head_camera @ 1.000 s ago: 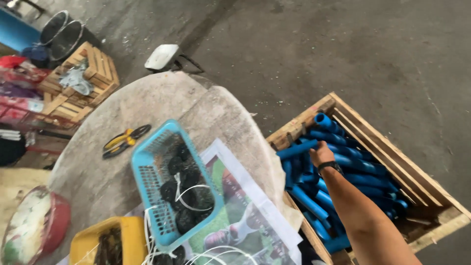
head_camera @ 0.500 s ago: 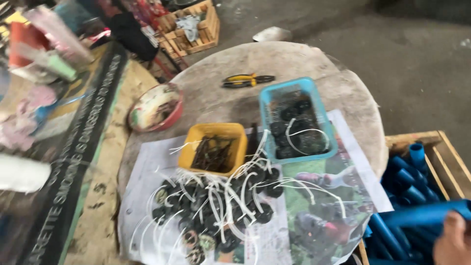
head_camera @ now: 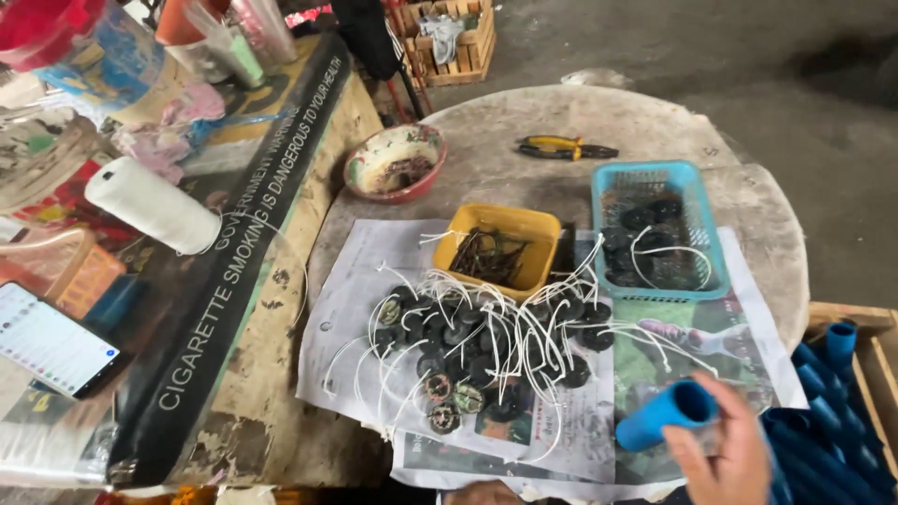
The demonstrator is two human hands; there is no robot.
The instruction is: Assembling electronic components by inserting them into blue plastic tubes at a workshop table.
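Fingers of your right hand (head_camera: 720,458) clasp a blue pipe (head_camera: 666,415) at lower right, beside the black discs (head_camera: 486,346).

The pipe (head_camera: 666,414) is bright blue, as are the pipes in the crate (head_camera: 828,421). The basket (head_camera: 655,178) is light turquoise, the tray (head_camera: 513,227) yellow. The pile of discs (head_camera: 468,346) is black with white strings. The pliers (head_camera: 564,147) have yellow and black handles. The bowl (head_camera: 393,161) is red-rimmed, the spool (head_camera: 150,204) white, the tabletop (head_camera: 486,122) grey.
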